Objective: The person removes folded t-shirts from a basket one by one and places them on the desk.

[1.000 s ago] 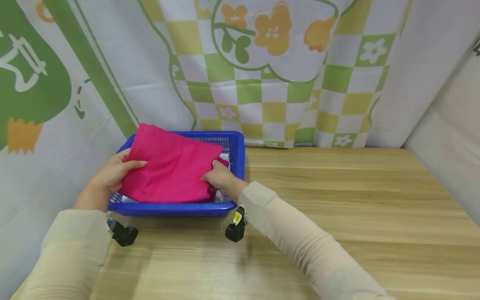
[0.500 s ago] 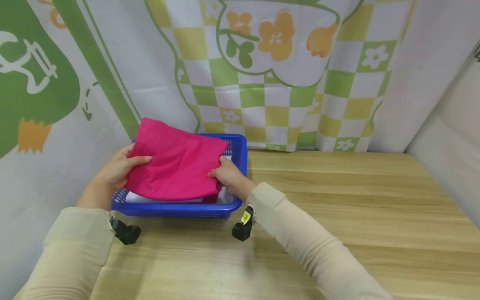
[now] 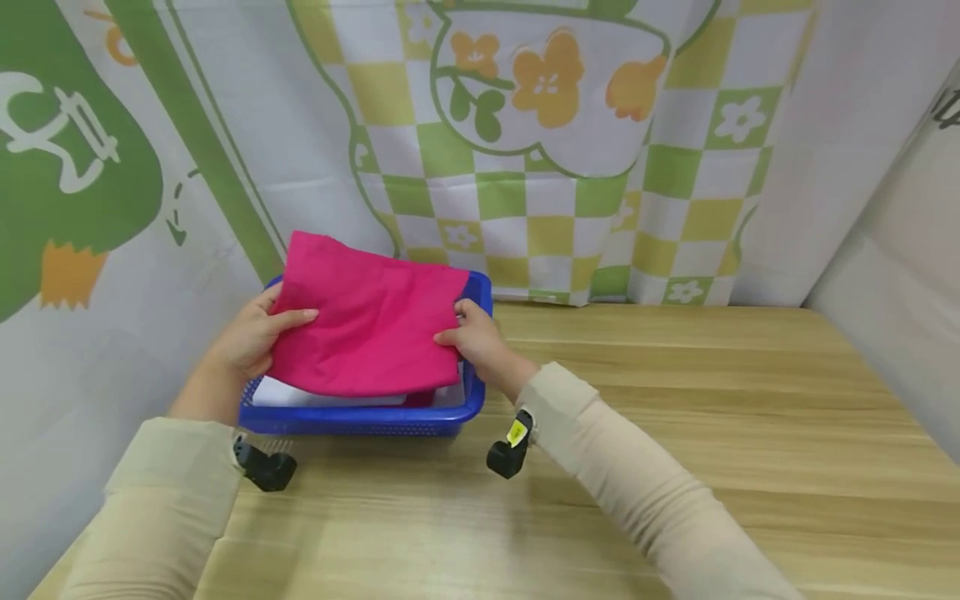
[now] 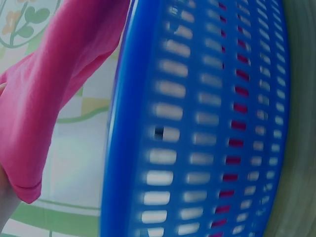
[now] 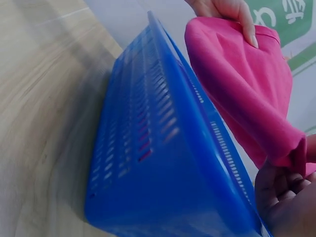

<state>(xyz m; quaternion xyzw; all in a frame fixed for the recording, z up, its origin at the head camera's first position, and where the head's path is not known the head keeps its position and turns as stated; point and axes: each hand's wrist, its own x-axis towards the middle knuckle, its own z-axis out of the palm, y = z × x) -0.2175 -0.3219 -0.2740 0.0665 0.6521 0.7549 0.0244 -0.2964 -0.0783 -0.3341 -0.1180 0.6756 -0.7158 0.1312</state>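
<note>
A folded bright pink cloth (image 3: pixel 367 321), perhaps a garment, is held by both hands over a blue plastic basket (image 3: pixel 352 419). My left hand (image 3: pixel 251 333) grips its left edge, thumb on top and fingers beneath. At the opposite edge my right hand (image 3: pixel 480 342) pinches the cloth between thumb and curled fingers. In the right wrist view the pink cloth (image 5: pixel 242 79) hangs above the basket rim, with a gap below it. White folded cloth (image 3: pixel 322 397) and a darker red piece (image 3: pixel 420 400) show inside the basket under it.
The basket stands on a wood-grain table (image 3: pixel 675 417) near its back left. Behind it hangs a patterned curtain (image 3: pixel 517 200), and a white printed sheet (image 3: pixel 217 217) closes the left side. A black wrist camera (image 3: pixel 510 450) sits below each cuff.
Both hands have lifted the pink cloth a little and shifted it to the right, uncovering more of the white cloth at the basket's front. The grip of each hand looks the same.
</note>
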